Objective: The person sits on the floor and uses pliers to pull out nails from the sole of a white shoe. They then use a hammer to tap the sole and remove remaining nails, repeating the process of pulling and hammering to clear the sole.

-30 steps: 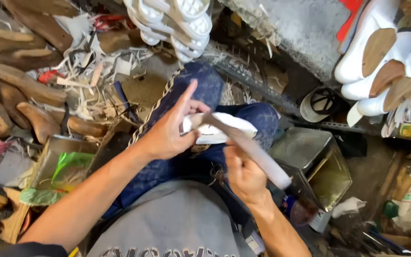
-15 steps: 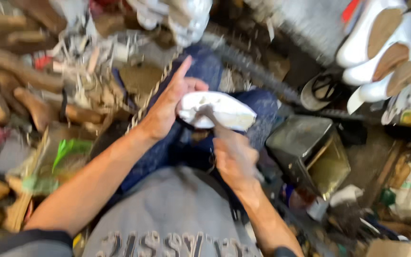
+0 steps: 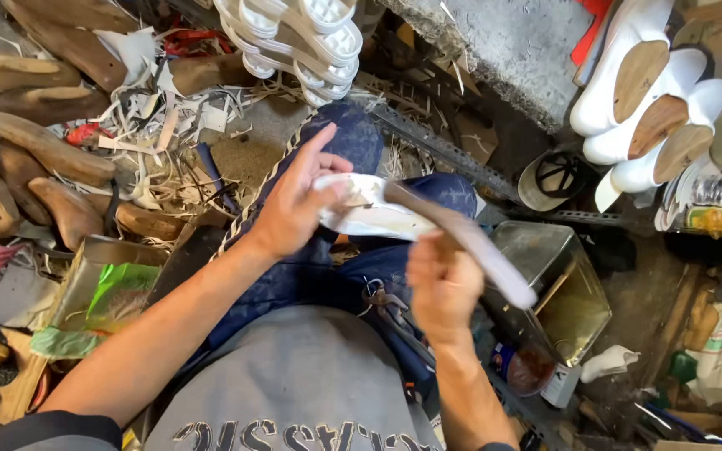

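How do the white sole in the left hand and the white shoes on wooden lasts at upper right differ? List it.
1. The white sole is a flat single piece; the white shoes are full uppers on wooden lasts.
2. The sole is held in the left hand over the lap, a long tool in the right hand against it; the shoes lie stacked, untouched.
Both are white.

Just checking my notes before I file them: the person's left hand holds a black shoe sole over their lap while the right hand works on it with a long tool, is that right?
Not quite: the shoe sole is white, not black, as the head view shows. The rest stands: the left hand holds it over the lap while the right hand works on it with a long tool.
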